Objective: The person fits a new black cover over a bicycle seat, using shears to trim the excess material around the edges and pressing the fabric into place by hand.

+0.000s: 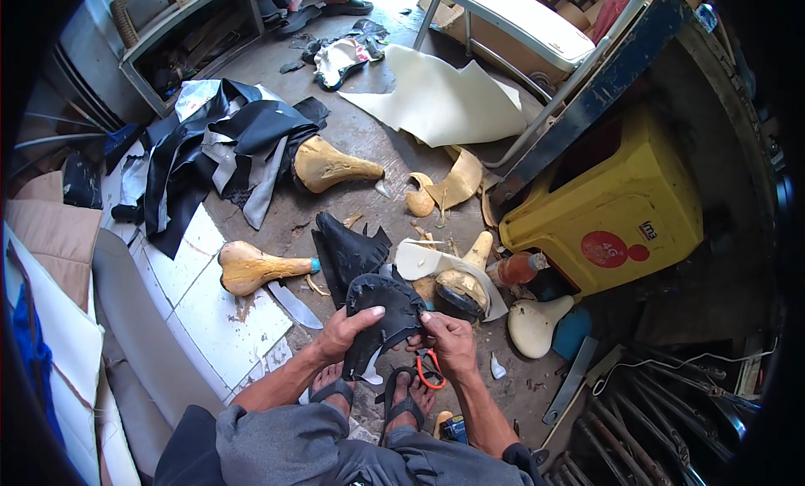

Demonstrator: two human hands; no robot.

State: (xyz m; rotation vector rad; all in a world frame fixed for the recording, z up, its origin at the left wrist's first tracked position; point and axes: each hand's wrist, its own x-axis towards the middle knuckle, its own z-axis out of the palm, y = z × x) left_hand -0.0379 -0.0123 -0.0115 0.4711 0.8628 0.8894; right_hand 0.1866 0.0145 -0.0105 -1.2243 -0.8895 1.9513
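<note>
In front of my knees I hold a black bicycle saddle (387, 306), its underside with a ragged folded rim towards me. My left hand (348, 331) is closed on its left side, thumb on top. At the right edge my right hand (450, 342) pinches the rim. Orange-handled scissors (431, 370) show just below my right hand; whether its fingers touch them I cannot tell. Beyond the saddle lies a crumpled black cover piece (350, 249). A tan foam saddle (260, 268) rests to the left, near a knife blade (293, 306).
Black sheet material (243, 142) is heaped at the far left, against another foam saddle (331, 165). A cream foam sheet (436, 96) lies ahead. To the right are a yellow plastic stool (620, 205), a bottle (517, 269), a cream saddle (537, 325) and metal tubes (637, 423).
</note>
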